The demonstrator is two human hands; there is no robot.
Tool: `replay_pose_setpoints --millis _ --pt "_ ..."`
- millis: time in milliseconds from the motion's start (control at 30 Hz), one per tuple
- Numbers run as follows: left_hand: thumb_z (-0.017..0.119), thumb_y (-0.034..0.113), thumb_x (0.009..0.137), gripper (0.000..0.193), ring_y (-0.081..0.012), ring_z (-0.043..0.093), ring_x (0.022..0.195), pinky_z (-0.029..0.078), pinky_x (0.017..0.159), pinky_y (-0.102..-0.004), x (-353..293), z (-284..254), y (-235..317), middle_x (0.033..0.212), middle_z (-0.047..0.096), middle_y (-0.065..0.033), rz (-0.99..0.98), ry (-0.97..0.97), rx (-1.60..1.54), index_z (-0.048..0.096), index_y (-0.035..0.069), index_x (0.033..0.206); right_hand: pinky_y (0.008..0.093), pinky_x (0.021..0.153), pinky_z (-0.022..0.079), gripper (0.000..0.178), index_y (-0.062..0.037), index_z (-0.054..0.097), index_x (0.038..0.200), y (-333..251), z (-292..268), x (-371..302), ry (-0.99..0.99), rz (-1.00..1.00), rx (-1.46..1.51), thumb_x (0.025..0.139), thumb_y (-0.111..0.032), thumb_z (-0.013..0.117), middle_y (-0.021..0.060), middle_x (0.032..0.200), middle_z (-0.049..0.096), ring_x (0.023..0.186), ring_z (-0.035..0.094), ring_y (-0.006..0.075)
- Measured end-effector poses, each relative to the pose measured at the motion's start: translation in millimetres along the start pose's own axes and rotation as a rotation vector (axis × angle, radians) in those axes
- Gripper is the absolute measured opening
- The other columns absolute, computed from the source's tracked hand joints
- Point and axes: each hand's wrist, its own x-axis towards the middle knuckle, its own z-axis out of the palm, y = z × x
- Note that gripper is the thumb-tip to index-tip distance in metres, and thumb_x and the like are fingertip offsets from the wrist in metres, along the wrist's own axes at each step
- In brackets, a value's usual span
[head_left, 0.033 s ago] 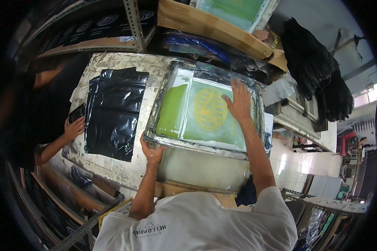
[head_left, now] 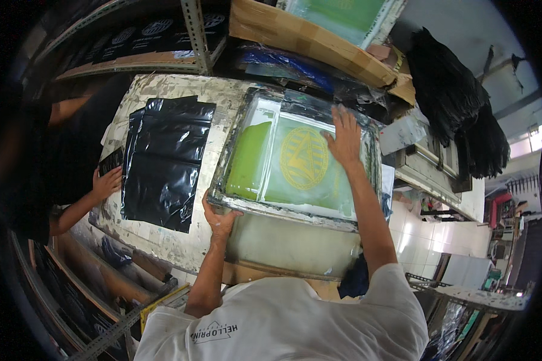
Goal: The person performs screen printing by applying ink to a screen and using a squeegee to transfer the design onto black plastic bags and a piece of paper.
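A screen-printing frame (head_left: 308, 212) with dark, ink-stained edges lies before me. Its mesh is green, with a round yellow emblem (head_left: 305, 157) in the middle and a solid green area at the left. My left hand (head_left: 220, 220) grips the near left corner, thumb along the near edge and fingers at the left side. My right hand (head_left: 347, 137) reaches over the right part of the mesh, fingers stretched toward the far edge; whether the palm touches the mesh I cannot tell. Left of the frame lies a stack of shiny black plastic bags (head_left: 164, 162) on the paint-spattered table (head_left: 226, 99).
At the left edge, another person's hand (head_left: 108, 182) holds a small dark object (head_left: 111, 161) beside the bags. A cardboard box (head_left: 307, 37) and another green screen (head_left: 343, 18) stand at the back. Black sheets (head_left: 445, 90) hang at the right. Metal shelving (head_left: 194, 36) rises behind the table.
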Motion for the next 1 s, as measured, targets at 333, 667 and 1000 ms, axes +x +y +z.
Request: replay_pose_setpoints --millis 333,667,1000 --pt "0.103 0.02 0.044 0.125 -0.0273 0.059 0.119 0.045 0.107 -0.0409 1 -1 3 0.13 0.06 -0.0157 0.014 -0.039 -0.081 0.035 -0.002 0.147 0.0504 0.101 0.044 0.061 -0.0104 0.051 0.141 44 60 88 -0.275 -0.131 0.193 0.086 -0.021 0.075 0.0192 0.132 0.06 0.123 0.056 0.0385" --pt "0.103 0.026 0.044 0.125 -0.0274 0.058 0.119 0.044 0.108 -0.0412 -1 -2 2 0.129 0.06 -0.0149 0.004 -0.028 -0.051 0.036 -0.002 0.146 0.0516 0.087 0.046 0.036 -0.0088 0.063 0.118 17 46 41 -0.111 -0.183 0.152 0.083 -0.007 0.07 0.016 0.109 0.069 0.104 0.063 0.0361" --pt "0.104 0.035 0.041 0.132 -0.0276 0.057 0.121 0.044 0.108 -0.0416 -3 -4 -3 0.131 0.059 -0.0154 -0.026 -0.021 0.015 0.034 -0.002 0.146 0.0458 0.085 0.044 0.043 -0.0087 0.065 0.118 18 67 32 0.031 -0.187 0.093 0.076 0.001 0.067 0.0129 0.107 0.069 0.104 0.063 0.032"
